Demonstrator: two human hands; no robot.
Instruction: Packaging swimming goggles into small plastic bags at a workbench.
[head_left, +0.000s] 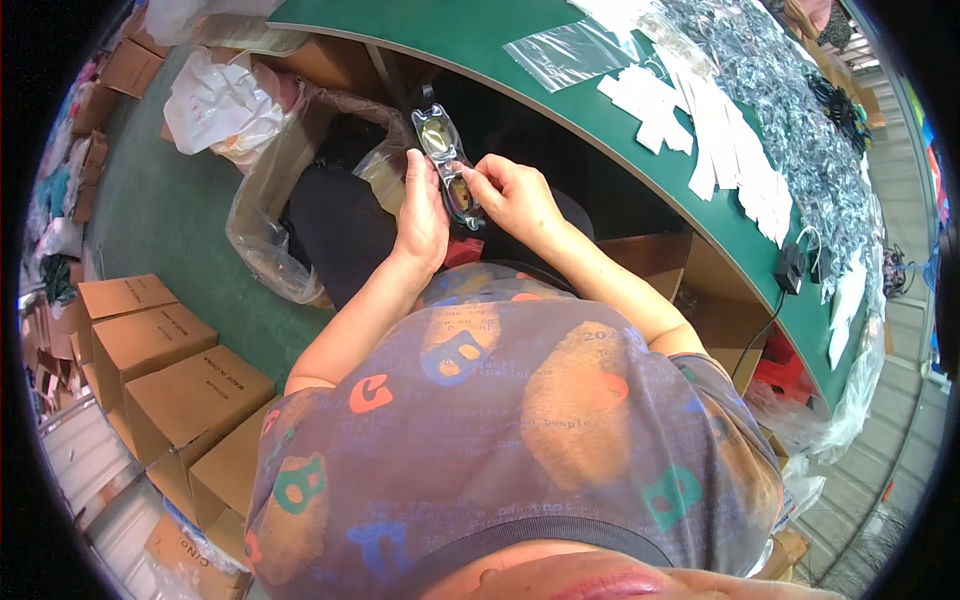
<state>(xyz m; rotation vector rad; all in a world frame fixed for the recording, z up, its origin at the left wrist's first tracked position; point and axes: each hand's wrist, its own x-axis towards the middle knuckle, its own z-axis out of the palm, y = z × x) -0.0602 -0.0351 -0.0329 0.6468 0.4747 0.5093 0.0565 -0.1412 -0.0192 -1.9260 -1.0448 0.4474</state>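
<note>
Right now you have one pair of swim goggles between your two hands, above your lap and just off the table's edge. Its two oval lenses are glossy and yellowish in dark frames. Your left hand lies along its left side, thumb extended; the other fingers are mostly hidden, so you cannot tell how far they close. Your right hand grips it near the nose bridge and lower lens, thumb and fingers curled. On the smooth green table lie one flat, clear plastic bag, numerous white paper strips, a heap of crinkly clear plastic packets too many to count, and one boxy black adapter. At your left stand at least four brown cardboard cartons, contents out of view. Farther up sits one crumpled white plastic bag; you cannot tell what it holds.
</note>
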